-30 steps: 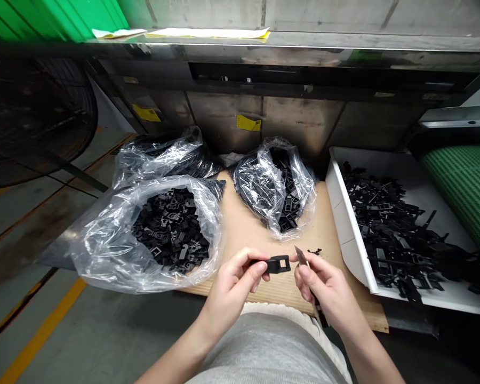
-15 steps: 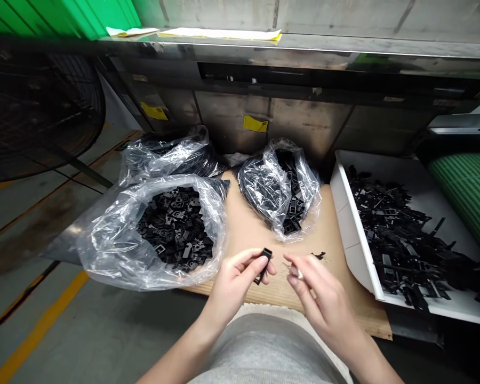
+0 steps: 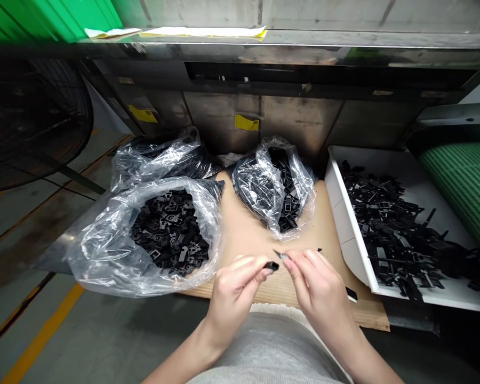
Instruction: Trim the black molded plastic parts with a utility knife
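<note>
My left hand (image 3: 240, 285) pinches a small black plastic part (image 3: 271, 265), its end pointing toward my right hand. Between the closed thumb and fingers of my right hand (image 3: 314, 277) is a small pointed blade-like tool (image 3: 279, 254); most of it is hidden. The tip is close to the black part, and I cannot tell whether they touch. Both hands are over the front of the cardboard-covered table (image 3: 244, 224). Another black part (image 3: 351, 294) lies on the table just right of my right hand.
An open clear bag (image 3: 104, 240) of small black parts is at left, with another bag (image 3: 160, 154) behind it. A third bag (image 3: 256, 186) stands centre back. A white tray (image 3: 354, 240) of black pieces is at right, beside a green conveyor belt (image 3: 460, 181).
My left hand has rolled over, and the upright black part now lies sideways. The right hand's tool now shows a dark tip. A black part now shows on the table at right.
</note>
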{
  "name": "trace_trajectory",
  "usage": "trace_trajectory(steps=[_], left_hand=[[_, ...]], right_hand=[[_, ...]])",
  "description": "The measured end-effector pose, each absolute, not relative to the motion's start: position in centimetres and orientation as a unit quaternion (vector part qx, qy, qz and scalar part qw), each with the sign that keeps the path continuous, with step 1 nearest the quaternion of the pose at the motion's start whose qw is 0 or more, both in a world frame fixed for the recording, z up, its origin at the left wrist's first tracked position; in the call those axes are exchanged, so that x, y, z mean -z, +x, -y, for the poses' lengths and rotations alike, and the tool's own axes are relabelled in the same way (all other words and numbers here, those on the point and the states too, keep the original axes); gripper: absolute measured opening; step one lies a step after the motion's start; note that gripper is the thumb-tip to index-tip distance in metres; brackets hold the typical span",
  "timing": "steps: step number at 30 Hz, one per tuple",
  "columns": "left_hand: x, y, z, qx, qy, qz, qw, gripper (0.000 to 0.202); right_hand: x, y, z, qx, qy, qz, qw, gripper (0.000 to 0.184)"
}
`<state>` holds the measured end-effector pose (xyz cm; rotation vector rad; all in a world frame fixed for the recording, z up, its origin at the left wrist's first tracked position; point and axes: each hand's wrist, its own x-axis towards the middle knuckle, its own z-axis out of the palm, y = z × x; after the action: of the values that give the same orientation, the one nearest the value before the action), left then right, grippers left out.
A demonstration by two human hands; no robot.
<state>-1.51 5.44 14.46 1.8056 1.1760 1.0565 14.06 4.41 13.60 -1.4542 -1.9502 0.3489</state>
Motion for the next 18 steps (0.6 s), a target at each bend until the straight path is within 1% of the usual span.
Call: trace_trajectory(steps=[2,5,7,15,18], left_hand=[[-14.7,-1.5,-5.5,-0.410,0.697,-0.451,0.378,0.012],[-14.9,-1.5,-5.8,-0.387,0.660,-0.471,0.439,0.020],[-14.8,-1.5,-6.0,-0.381,0.639,-0.483,0.462,0.022],[-14.4,-1.3,-5.7,-0.408,0.660,-0.484,0.404,0.016],[-14.5,-1.4,-5.7,-0.421,0.638,-0.485,0.425,0.017]], right_hand=[[-13.5,14.5,-4.6,-0.165,-0.565,0.730,0.348,0.021],[-13.6,14.8,-4.4,-0.238,-0.530,0.716,0.387,0.018],[-13.7,14.8,-4.1,-0.251,-0.510,0.719,0.400,0.017],[-13.6,14.0,-3.4,-0.167,-0.517,0.750,0.377,0.019],[-13.3,14.0,-3.8,-0.161,-0.529,0.745,0.374,0.020]])
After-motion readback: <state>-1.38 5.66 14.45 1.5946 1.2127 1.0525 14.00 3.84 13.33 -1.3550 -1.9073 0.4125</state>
